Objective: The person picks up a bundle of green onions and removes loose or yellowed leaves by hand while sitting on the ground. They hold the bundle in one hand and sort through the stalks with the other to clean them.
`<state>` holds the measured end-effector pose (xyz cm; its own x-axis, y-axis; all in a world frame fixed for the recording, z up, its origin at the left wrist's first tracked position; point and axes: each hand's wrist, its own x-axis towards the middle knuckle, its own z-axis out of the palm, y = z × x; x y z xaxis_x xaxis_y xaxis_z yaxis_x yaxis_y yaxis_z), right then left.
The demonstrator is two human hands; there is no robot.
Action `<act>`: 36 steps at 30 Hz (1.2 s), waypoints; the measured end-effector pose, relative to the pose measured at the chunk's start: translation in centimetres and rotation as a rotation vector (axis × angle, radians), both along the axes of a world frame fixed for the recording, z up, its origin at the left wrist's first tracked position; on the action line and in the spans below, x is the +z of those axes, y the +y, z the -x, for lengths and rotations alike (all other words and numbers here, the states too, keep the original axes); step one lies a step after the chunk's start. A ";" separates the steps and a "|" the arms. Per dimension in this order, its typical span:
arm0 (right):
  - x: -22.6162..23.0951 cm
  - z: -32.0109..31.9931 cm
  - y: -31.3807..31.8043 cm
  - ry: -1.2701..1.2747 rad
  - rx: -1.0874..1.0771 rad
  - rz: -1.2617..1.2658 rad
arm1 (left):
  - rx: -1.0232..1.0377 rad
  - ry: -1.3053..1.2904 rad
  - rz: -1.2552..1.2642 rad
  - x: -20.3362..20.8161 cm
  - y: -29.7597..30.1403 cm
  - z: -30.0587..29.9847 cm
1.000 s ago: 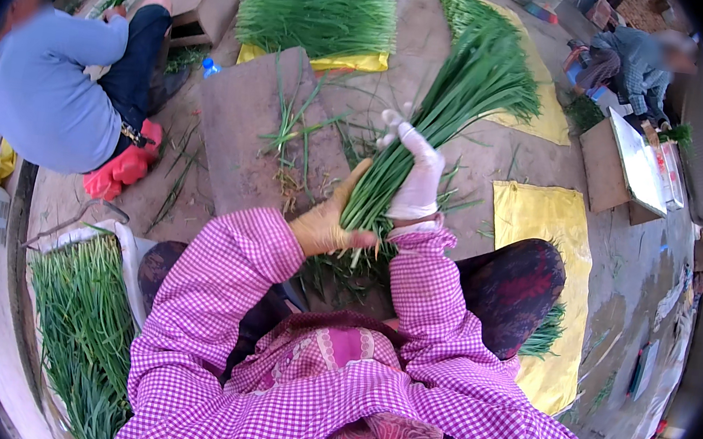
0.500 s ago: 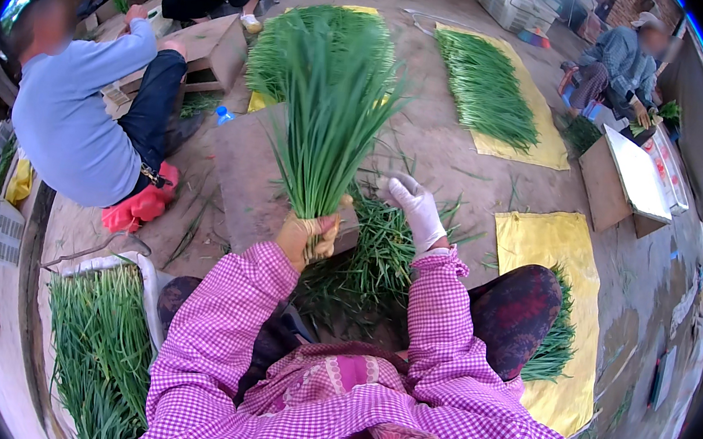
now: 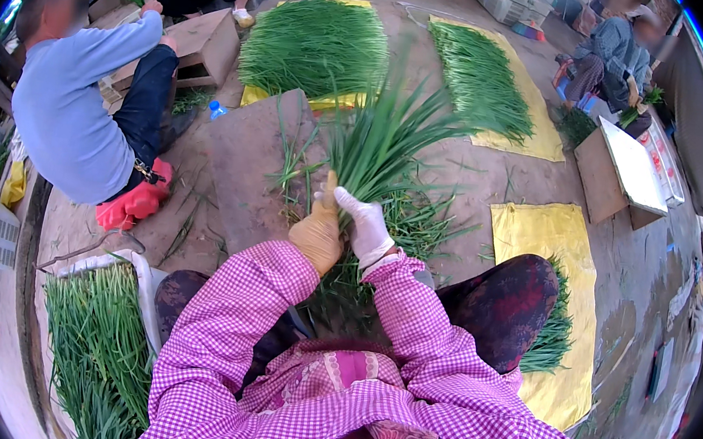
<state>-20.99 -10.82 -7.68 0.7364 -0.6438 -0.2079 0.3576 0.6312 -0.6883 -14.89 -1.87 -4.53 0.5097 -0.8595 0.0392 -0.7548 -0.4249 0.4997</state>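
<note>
A bunch of green garlic chives [image 3: 389, 151] leans to the right in front of me, its leaf tips blurred by motion. My left hand [image 3: 318, 235], in a tan glove, is closed round its lower end. Up against it, my right hand [image 3: 365, 225] in a white glove grips the bunch from the other side, thumb near the left fingers. The stem ends are hidden by my hands. Below and behind the bunch lies a heap of loose green leaves [image 3: 419, 227]. Some stray leaves rest on the brown board [image 3: 243, 152].
Yellow sheets [image 3: 530, 230] carry rows of chives at the right and far side. A white-lined crate of chives [image 3: 146, 301] stands at my left. A person in blue [image 3: 80, 110] sits left; others work farther back. A box with a white top [image 3: 631, 167] stands right.
The bunch has come down and tipped from upright to the right. My right hand has moved left onto it. Stray leaves now show on the board.
</note>
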 end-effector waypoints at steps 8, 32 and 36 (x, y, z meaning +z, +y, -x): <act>1.4 3.9 -5.4 -0.010 -0.115 -0.023 | -0.340 0.607 0.361 -1.9 1.2 -5.3; 6.1 4.0 -2.3 0.452 0.795 0.712 | -0.202 1.799 0.527 2.1 2.2 -6.5; 7.9 5.2 -3.9 0.234 0.322 0.713 | -0.258 1.874 0.539 1.9 1.7 -5.8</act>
<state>-26.20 -14.73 0.23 0.8961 -0.4439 0.0007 0.0309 0.0608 -0.9977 -9.13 -0.18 -2.66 0.0995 -0.9925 -0.0704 0.7791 0.0337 0.6259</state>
